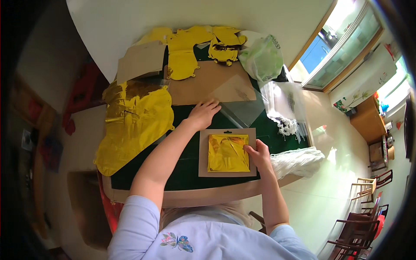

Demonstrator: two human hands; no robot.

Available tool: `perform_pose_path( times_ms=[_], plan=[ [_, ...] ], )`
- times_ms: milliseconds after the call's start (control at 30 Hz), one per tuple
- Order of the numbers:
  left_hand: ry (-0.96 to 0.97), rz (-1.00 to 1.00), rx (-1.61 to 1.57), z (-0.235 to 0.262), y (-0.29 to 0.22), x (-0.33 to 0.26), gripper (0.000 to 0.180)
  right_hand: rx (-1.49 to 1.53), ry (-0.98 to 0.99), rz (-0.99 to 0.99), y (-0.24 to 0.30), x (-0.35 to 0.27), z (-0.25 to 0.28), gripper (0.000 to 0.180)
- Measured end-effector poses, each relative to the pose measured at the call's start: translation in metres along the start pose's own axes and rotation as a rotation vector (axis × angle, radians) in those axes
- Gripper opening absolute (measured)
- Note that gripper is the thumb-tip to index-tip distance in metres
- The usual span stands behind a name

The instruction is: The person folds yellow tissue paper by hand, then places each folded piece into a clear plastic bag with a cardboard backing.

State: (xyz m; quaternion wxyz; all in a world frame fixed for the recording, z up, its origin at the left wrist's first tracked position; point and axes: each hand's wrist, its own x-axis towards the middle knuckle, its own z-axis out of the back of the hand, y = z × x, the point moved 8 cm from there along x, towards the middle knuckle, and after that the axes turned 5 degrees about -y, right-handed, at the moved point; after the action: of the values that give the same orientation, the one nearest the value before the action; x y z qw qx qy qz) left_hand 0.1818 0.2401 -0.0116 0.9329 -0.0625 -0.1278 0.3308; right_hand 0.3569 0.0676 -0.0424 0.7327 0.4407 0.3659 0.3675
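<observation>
A brown backing card (203, 162) with a hang slot at its top lies before me on the dark green table surface. On it rests a folded gold foil square (228, 156). At the card's right edge is my right hand (260, 155), thumb pressed on the foil and fingers partly hidden along the edge. Beyond the card, my left hand (203, 115) reaches palm down with fingers stretched out. Its fingertips are beside a clear plastic sleeve (242, 112) and the near edge of a large brown cardboard sheet (190, 94).
Large flat gold foil balloons (134, 125) spread over the left side, another foil piece (182, 60) at the back. Stacked cards (141, 60) stand back left. A green-white plastic bag (262, 58), clear packets (284, 99) and a white string bundle (297, 161) line the right edge.
</observation>
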Motion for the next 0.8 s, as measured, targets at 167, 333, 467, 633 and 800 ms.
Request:
perform_pose_path(
  times_ms=[167, 333, 467, 633, 800],
  plan=[
    [0.177, 0.014, 0.012, 0.017, -0.027, -0.034, 0.038, 0.090, 0.008, -0.015, -0.014, 0.003, 0.015, 0.021],
    [-0.021, -0.073, -0.008, 0.023, -0.028, -0.021, 0.025, 0.055, 0.024, -0.016, -0.009, 0.005, 0.017, 0.018],
    [-0.055, -0.111, 0.096, 0.016, -0.025, -0.006, 0.022, 0.134, 0.018, -0.039, -0.006, 0.002, 0.015, 0.020],
    [-0.067, 0.091, -0.059, 0.019, -0.016, -0.013, 0.007, 0.170, -0.053, -0.061, -0.006, -0.003, 0.022, 0.019],
    [0.073, 0.115, -0.152, 0.032, -0.045, -0.028, 0.011, 0.114, -0.022, -0.035, -0.005, 0.001, 0.013, 0.021]
  ],
)
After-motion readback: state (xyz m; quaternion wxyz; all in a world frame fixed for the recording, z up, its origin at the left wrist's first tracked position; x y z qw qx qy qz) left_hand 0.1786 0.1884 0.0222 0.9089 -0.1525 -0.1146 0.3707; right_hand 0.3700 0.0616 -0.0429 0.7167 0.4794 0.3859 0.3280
